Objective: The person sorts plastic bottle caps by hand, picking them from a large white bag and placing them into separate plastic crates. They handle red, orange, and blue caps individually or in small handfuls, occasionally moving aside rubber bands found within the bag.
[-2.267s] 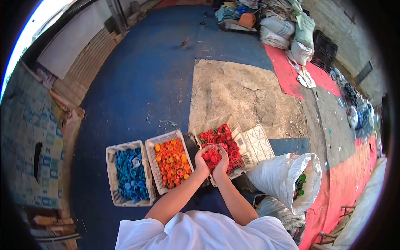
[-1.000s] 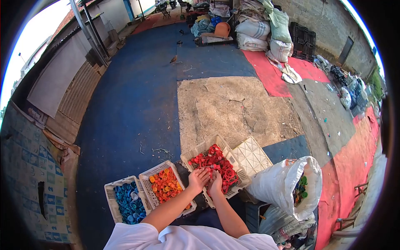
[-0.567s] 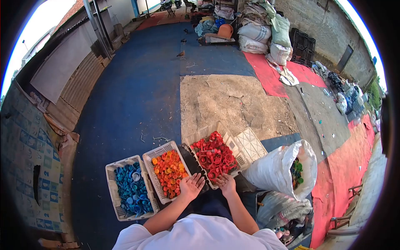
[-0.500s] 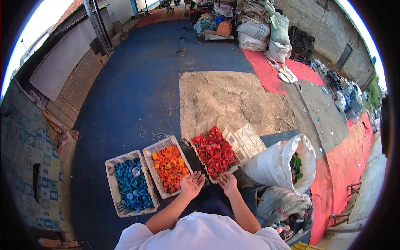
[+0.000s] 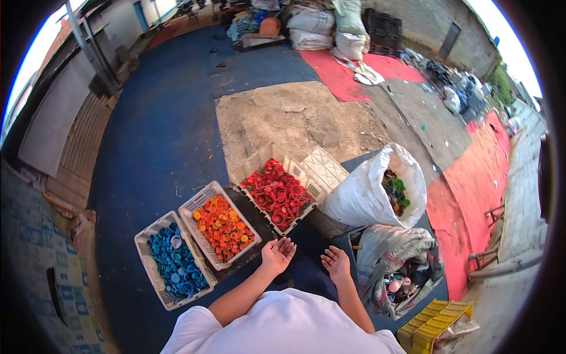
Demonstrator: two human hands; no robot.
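Observation:
My left hand (image 5: 278, 255) is palm up with fingers apart and holds nothing, just right of the crate of orange caps (image 5: 223, 227). Palm up too, my right hand (image 5: 336, 262) is bare, between the crate of red caps (image 5: 277, 192) and a grey sack (image 5: 389, 248) of mixed plastic pieces. Farthest left stands a crate of blue caps (image 5: 180, 259). A white sack (image 5: 359, 192), its mouth tilted to the right, has green and dark caps inside.
A white lattice crate (image 5: 324, 168) lies behind the red caps. A yellow crate (image 5: 433, 324) is at lower right. Stuffed sacks (image 5: 311, 26) and black crates (image 5: 382, 32) stand along the back. Blue mats (image 5: 159, 106) and red mats (image 5: 471, 183) cover much of the ground.
The view has turned to the right, so the crates and sacks sit farther left. My right hand has moved away from the red-cap crate, and my hands are wider apart.

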